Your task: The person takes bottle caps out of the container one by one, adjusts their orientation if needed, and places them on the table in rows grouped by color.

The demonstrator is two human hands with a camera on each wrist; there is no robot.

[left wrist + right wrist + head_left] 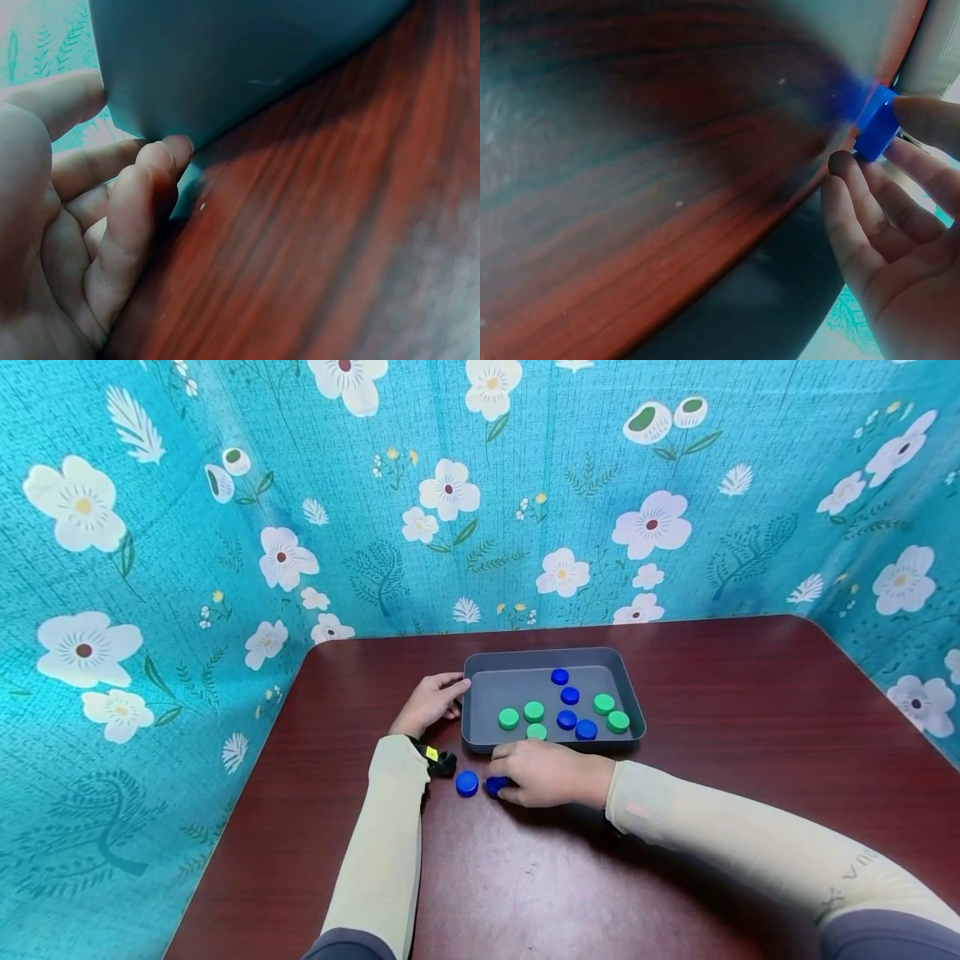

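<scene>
My left hand [429,704] holds the left side of a grey tray [483,689], thumb on the rim; in the left wrist view its curled fingertips [178,147] are at the tray's lower edge. In front of the tray, my right hand [551,774] pinches a blue bottle cap [496,786] between thumb and fingers, close over the table. The right wrist view shows this blue cap [877,124] tilted on edge. Another blue cap [467,783] lies on the table just left of it. Inside the tray are several blue caps [570,695] and several green caps [509,718].
The dark red wooden table [750,710] extends around the tray. A teal flowered curtain [465,568] hangs behind the table and along its sides. A black strap with a small device [442,764] is on my left wrist.
</scene>
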